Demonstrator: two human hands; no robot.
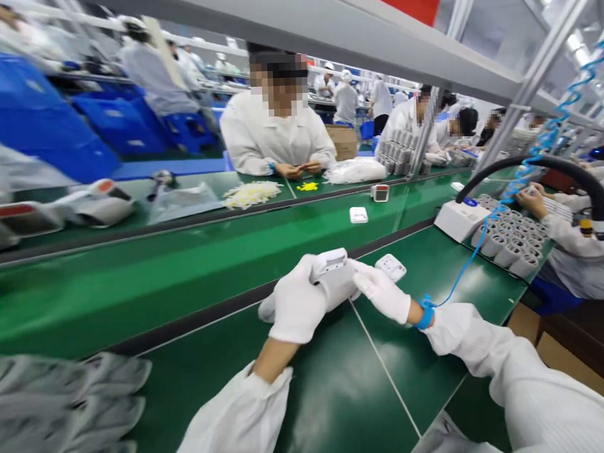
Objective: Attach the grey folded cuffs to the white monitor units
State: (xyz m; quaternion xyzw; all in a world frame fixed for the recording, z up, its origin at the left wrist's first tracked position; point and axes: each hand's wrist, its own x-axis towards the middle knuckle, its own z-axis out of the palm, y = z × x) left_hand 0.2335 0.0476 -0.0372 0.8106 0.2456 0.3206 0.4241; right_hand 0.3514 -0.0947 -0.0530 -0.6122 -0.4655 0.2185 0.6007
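My left hand (300, 300), in a white glove, is wrapped around a white plastic housing (337, 281) above the near edge of the green belt. The housing is tilted, with a slotted end facing up. From the other side, my gloved right hand (383, 292) has its fingertips closed against the housing's right edge. Whether a small part sits between those fingers cannot be made out. Just beyond the right hand lies a square white cover (391, 267). A blue wrist strap (426, 314) with a cord circles my right wrist.
Grey-white housings (65, 406) stand in rows at lower left. Across the green belt (174, 264), a co-worker's hands (299, 170) are near yellow pieces (308, 186). Another white cover (358, 215) rests on the belt. Rightward are a white box (460, 221), a black hose (552, 165) and several housings (510, 242).
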